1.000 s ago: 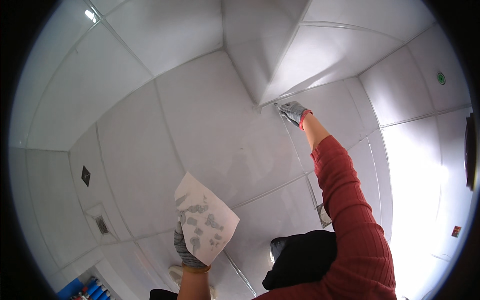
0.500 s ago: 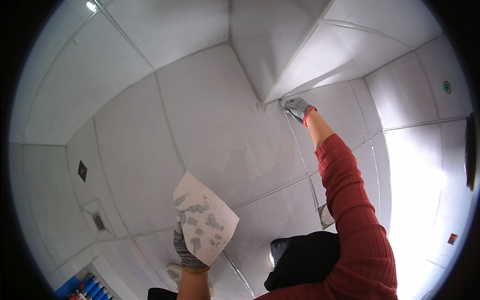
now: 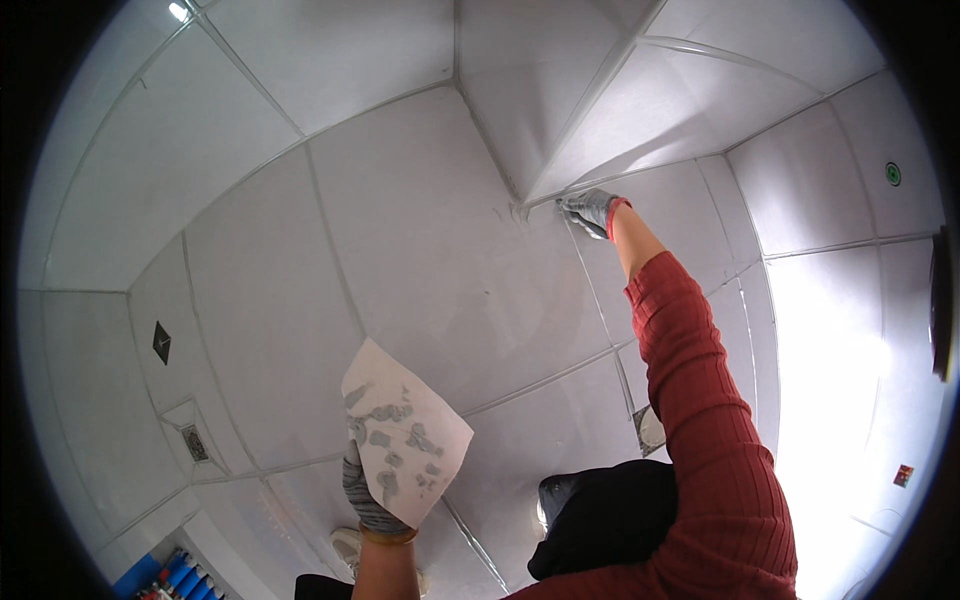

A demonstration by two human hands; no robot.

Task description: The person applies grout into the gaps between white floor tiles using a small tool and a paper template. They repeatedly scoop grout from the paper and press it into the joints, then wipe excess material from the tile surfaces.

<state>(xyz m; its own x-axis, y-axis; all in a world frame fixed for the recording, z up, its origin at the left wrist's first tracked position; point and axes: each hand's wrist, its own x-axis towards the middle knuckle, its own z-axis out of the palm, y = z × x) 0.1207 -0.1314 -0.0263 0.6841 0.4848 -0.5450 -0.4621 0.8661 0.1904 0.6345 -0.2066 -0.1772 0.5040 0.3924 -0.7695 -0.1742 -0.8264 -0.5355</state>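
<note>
Glossy white tiles [image 3: 430, 250] are meeting at a grey grout corner, where the gloved right hand [image 3: 592, 210] is pressing, fingers curled, grasping nothing visible. Well below that corner, the left hand [image 3: 372, 492] is gripping a smeared paper sheet [image 3: 405, 440].

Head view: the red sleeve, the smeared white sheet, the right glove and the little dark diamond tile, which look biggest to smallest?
1. Red sleeve, by far the largest.
2. White sheet, held by the left hand and nearer the camera, so partly flattered.
3. Right glove, far off at arm's reach.
4. Diamond tile, smallest.
</note>
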